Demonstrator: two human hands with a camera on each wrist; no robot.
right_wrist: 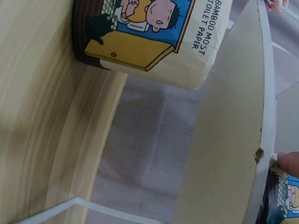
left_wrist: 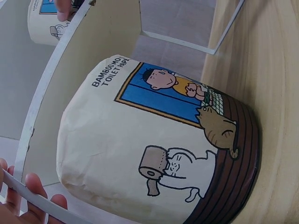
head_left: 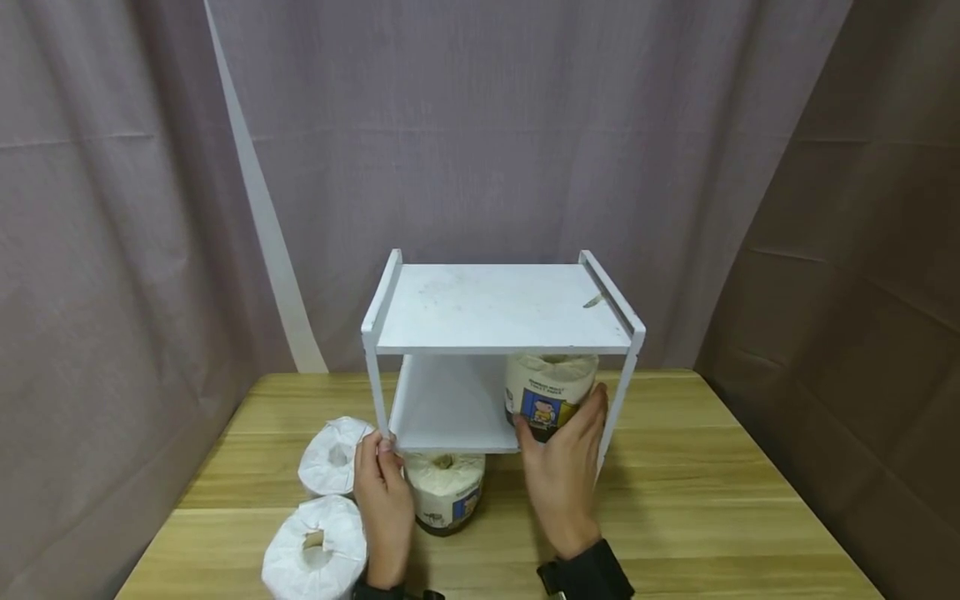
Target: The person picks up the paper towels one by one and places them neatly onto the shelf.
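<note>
A white two-tier rack (head_left: 495, 308) stands on the wooden table. My left hand (head_left: 384, 500) grips its front left post, and curled fingers (left_wrist: 33, 184) show round the post in the left wrist view. With thumb and fingers on either side, my right hand (head_left: 562, 483) holds a printed toilet paper roll (head_left: 546, 385) upright on the right of the lower shelf. A second printed toilet paper roll (head_left: 448, 492), large in the left wrist view, stands on the table under the left part of that shelf.
Two white-wrapped rolls, a rear one (head_left: 330, 450) and a front one (head_left: 303, 554), are on the table (head_left: 697, 500) left of the rack. Grey curtains (head_left: 487, 125) hang behind. The rack's top board (head_left: 495, 300) overhangs the lower shelf (head_left: 453, 408).
</note>
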